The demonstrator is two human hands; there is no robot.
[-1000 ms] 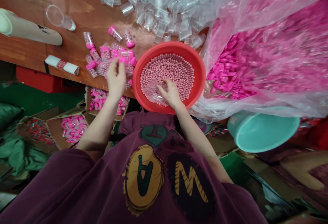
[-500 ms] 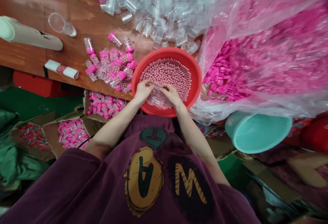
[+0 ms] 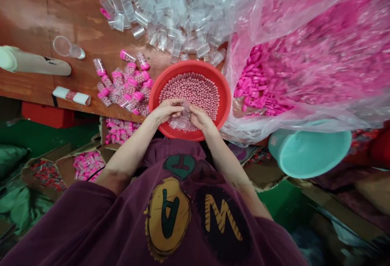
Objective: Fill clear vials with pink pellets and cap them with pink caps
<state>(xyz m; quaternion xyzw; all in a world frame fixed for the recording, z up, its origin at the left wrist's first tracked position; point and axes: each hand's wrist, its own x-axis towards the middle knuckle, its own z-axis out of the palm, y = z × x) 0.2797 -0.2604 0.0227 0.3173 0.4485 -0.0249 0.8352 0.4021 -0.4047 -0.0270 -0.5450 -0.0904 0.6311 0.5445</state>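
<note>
A red basin holds many small pink beads. Over its near side, my left hand is closed on a small clear plastic tube. My right hand has its fingers pinched at the right side of that tube. Several more clear tubes lie on the beads just below my hands. Fingers cover part of the held tube, so whether beads are inside it cannot be made out. Left of the basin are bead-filled tubes with pink caps.
Clear tubes are heaped at the back of the wooden table. A plastic bag of pink caps lies right, above a teal basin. Boxes of filled tubes stand below the left edge. A clear cup is far left.
The view has shifted, moving the table items left. My left hand has turned flatter over the clear tubes, and the held tube sits more upright between both hands.
</note>
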